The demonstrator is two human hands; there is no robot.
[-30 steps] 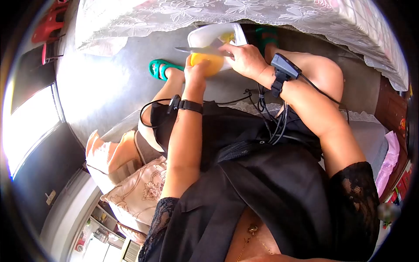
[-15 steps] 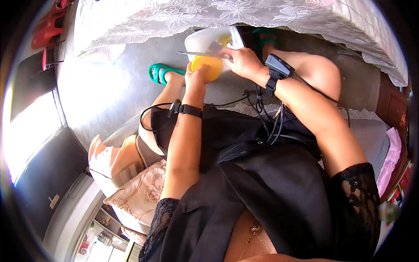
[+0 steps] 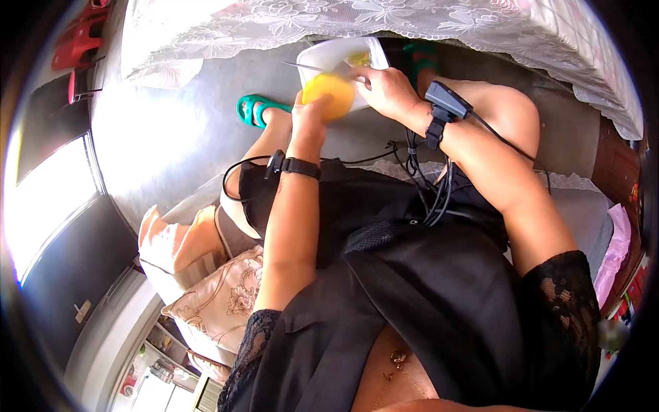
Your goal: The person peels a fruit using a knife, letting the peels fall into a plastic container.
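Observation:
My left hand is wrapped round a smooth yellow fruit, rounded like a mango, with the thumb across its near side. In my right hand is a knife, its thin blade pointing left, just above the fruit's far edge; the handle is hidden by the fingers. Under both hands stands a white plastic tub on the floor, with yellow-green scraps inside. Each wrist wears a black strap with a small device.
A table with a white lace cloth overhangs the far side. Black cables run from the wrists over my lap. My feet wear green sandals. A patterned cushion leans at my left, and red chairs stand far left.
The knife blade has lifted from across the fruit's top to slightly above it, its tip tilting away. The right hand has shifted a little to the right; the left still grips the fruit.

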